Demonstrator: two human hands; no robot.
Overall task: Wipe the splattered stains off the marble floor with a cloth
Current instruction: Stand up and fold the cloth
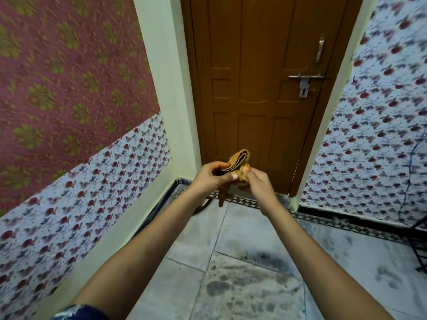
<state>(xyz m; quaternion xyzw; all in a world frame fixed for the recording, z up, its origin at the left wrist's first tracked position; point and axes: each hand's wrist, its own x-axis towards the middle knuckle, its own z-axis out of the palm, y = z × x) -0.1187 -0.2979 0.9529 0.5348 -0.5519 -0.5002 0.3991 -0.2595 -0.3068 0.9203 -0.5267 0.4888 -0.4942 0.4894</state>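
On my far left I see the wall papered in maroon with green motifs (57, 72), and below it a band of white paper with red flowers (76, 204). A pale green pillar (161, 88) stands beside it. Moving in, my left hand (215, 176) is raised in front of me, fingers curled around the folded end of the cloth (238, 166), thumb pressed on top. The cloth is mustard brown with a dark stripe, bunched between both hands in the air, with one darker tail hanging down below them. My right hand (256, 179) pinches the other side of the bundle with thumb and fingertips. Behind the hands stands a brown wooden door (254, 77) with a metal latch (305, 82). Below my forearms, the marble floor (242, 273) carries dark splattered stains (219, 288), well apart from the cloth. Flowered wallpaper (381, 135) covers the right wall.
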